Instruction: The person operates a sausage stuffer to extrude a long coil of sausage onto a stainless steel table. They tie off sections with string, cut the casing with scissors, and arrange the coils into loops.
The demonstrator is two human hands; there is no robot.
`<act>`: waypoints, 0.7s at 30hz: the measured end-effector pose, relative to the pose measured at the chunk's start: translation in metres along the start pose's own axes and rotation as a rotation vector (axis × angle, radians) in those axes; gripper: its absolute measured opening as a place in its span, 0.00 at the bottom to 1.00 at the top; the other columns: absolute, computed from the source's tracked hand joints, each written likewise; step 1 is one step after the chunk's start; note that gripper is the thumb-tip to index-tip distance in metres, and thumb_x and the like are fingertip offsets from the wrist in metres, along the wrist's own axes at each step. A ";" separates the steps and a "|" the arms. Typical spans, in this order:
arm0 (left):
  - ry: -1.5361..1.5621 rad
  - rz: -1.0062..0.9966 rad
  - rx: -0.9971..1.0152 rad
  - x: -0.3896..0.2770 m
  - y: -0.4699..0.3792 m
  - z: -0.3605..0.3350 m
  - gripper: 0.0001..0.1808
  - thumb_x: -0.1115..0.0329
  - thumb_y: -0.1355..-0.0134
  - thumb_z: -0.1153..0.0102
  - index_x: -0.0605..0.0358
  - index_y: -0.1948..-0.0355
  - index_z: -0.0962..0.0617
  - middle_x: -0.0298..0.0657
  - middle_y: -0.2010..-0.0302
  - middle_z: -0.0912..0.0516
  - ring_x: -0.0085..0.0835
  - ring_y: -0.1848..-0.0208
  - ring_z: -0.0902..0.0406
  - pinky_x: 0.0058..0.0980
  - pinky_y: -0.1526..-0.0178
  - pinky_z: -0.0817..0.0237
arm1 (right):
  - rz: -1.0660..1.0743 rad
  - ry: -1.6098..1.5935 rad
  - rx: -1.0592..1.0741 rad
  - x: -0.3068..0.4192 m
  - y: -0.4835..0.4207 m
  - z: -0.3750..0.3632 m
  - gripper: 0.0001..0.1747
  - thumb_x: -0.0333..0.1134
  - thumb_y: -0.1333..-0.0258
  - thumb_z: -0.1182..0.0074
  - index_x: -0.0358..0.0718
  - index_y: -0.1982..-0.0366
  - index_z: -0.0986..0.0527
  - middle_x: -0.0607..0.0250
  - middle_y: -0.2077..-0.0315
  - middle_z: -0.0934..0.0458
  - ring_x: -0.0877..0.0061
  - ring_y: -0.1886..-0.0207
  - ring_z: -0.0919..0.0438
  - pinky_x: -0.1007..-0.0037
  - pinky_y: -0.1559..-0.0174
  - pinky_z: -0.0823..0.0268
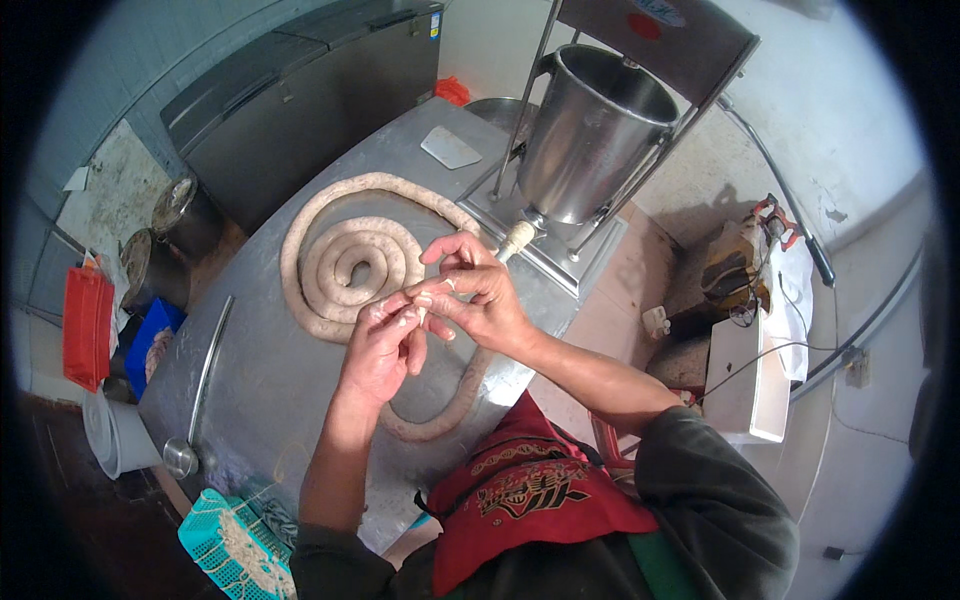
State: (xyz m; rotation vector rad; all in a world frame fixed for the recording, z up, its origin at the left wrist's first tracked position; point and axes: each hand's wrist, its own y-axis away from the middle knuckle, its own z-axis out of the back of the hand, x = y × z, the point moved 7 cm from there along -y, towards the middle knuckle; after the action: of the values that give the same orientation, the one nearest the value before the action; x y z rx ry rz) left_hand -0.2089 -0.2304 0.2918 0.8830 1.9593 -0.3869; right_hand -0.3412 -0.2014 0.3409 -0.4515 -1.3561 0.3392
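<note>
Both my hands meet over the steel table (262,390), above a long stuffed sausage (360,262) that lies in a spiral coil. My left hand (386,334) and my right hand (472,296) pinch a small pale piece of sausage casing (422,309) between thumbs and fingertips. An outer loop of the sausage runs around the coil, and another stretch curves below my hands. Just beyond my right hand, pale casing (517,238) is bunched on the nozzle of a steel sausage stuffer (592,142).
A ladle (206,375) and a flat white scraper (450,147) lie on the table. A turquoise basket (202,532) holding pale casings stands at the near left corner. Red (84,330) and blue (154,337) containers stand left of the table. Behind it are dark chest freezers (315,97).
</note>
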 end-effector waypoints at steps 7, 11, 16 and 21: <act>-0.193 -0.139 -0.182 -0.009 0.009 0.007 0.11 0.69 0.27 0.45 0.62 0.50 0.17 0.39 0.65 0.13 0.22 0.72 0.18 0.18 0.70 0.34 | -0.464 -0.239 0.112 -0.018 0.006 -0.008 0.13 0.33 0.33 0.38 0.35 0.52 0.15 0.64 0.69 0.18 0.82 0.68 0.24 0.75 0.65 0.30; -0.120 -0.222 -0.299 -0.010 0.016 0.013 0.10 0.70 0.28 0.43 0.62 0.51 0.17 0.37 0.64 0.13 0.21 0.68 0.18 0.18 0.68 0.33 | -0.482 0.162 0.249 -0.006 0.008 0.000 0.12 0.33 0.34 0.38 0.33 0.53 0.17 0.61 0.72 0.19 0.82 0.70 0.23 0.72 0.68 0.31; 0.201 -0.263 -0.336 -0.015 0.019 0.026 0.10 0.67 0.28 0.41 0.60 0.51 0.16 0.38 0.62 0.13 0.21 0.66 0.18 0.19 0.70 0.30 | -0.193 0.403 0.277 0.020 0.000 0.016 0.10 0.35 0.36 0.35 0.35 0.61 0.14 0.63 0.76 0.23 0.73 0.74 0.26 0.66 0.69 0.34; 0.279 -0.298 -0.402 -0.013 0.017 0.036 0.09 0.68 0.28 0.40 0.61 0.54 0.17 0.34 0.70 0.17 0.21 0.73 0.22 0.20 0.72 0.33 | -0.195 0.338 0.336 0.007 0.007 0.018 0.10 0.35 0.35 0.36 0.35 0.61 0.15 0.58 0.73 0.19 0.71 0.72 0.21 0.67 0.68 0.31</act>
State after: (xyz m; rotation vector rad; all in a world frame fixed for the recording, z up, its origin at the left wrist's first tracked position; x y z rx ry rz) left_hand -0.1704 -0.2450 0.2854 0.4019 2.3259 -0.0298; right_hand -0.3570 -0.1898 0.3458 -0.0879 -0.9794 0.3063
